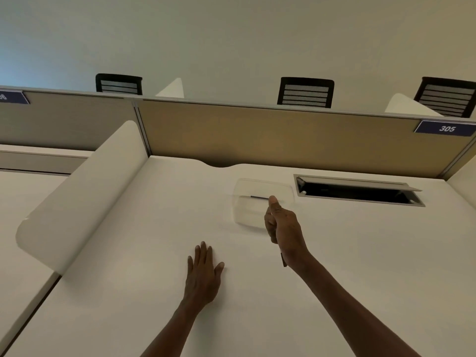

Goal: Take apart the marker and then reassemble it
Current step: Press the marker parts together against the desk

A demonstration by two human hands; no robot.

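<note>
My right hand [283,228] hovers at the near edge of a clear plastic container [262,188], fingers curled and thumb pointing up. It grips a dark slim marker [284,260]; only a short end shows below the heel of the hand, and the remainder is hidden in the fist. Inside the container lies a thin dark stick-like piece [259,197], just beyond my thumb tip. My left hand [204,271] rests flat on the white desk [154,240], fingers straight, holding nothing.
An open cable hatch [358,193] is sunk into the desk right of the container. A tan partition [270,135] with a "305" label closes the back. A white side divider [85,197] stands at the left. Black chairs show beyond the partition.
</note>
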